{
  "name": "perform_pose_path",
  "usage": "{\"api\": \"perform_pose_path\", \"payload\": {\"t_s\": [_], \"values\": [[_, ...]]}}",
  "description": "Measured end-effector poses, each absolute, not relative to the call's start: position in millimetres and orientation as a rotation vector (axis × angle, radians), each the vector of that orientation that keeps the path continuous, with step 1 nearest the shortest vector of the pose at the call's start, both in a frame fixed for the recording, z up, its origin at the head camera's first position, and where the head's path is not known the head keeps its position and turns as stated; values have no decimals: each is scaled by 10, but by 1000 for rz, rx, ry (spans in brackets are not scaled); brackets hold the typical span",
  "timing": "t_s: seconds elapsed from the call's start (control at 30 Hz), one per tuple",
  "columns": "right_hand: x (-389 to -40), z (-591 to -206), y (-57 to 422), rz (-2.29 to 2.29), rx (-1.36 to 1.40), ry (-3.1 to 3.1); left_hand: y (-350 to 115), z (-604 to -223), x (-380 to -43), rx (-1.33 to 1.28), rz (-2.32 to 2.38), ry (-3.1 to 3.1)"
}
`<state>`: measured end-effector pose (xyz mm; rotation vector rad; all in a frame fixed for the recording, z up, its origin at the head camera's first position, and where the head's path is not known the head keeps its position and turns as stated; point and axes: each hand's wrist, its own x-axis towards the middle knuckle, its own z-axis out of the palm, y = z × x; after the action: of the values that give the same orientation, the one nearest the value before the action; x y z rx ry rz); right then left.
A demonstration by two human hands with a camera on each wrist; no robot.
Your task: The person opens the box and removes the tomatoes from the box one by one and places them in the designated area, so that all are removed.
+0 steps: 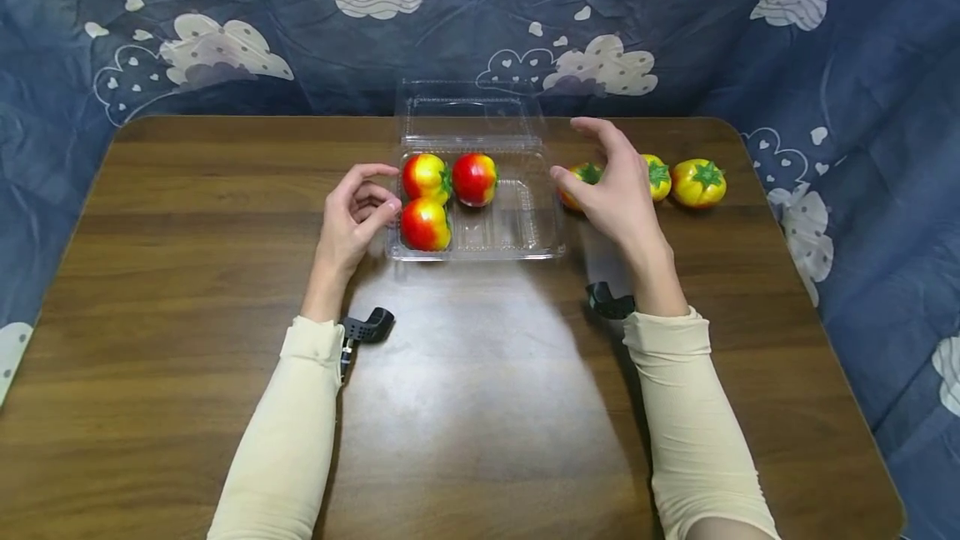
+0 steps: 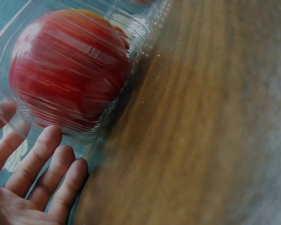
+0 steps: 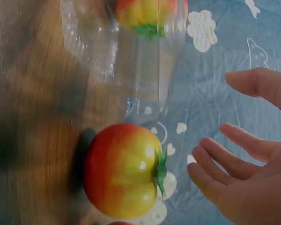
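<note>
A clear plastic clamshell box (image 1: 517, 227) stands near the table's far edge, its lid (image 1: 468, 119) raised behind it. Three red-and-yellow fruits with green leafy tops are inside: one at the back left (image 1: 425, 176), one at the front left (image 1: 425, 225) and one at the back middle (image 1: 475, 179). My left hand (image 1: 351, 211) is at the box's left side, fingertips right at the wall, fingers loosely bent. Over a fruit (image 3: 124, 171) just right of the box, my right hand (image 1: 618, 190) hovers with thumb and fingers spread and nothing between them.
Two more fruits lie farther right: a yellow one (image 1: 696, 182) and another (image 1: 658, 177) partly hidden by my right hand. The wooden table (image 1: 187, 273) meets a blue cloud-patterned curtain (image 1: 465, 32) at the back. A black camera mount (image 1: 367, 327) juts from my left wrist.
</note>
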<state>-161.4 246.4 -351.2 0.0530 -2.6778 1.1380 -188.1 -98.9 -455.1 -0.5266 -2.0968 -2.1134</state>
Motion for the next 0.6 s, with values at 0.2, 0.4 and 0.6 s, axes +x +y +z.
{"api": "perform_pose_path", "payload": {"t_s": [0.2,0.4,0.6], "values": [[-1633,-3548,2297,1173,98,-2706,-1001,-4553,-1869,-533,-2116,-2098],[-1655,-3557,2021,1225,143,-2708,-996,-4554,-1880,-523,-2123,-2085],[-1652,-3664,1775,1259,179,-2777,-963,-4558,-1862,-523,-2145,-2089]]}}
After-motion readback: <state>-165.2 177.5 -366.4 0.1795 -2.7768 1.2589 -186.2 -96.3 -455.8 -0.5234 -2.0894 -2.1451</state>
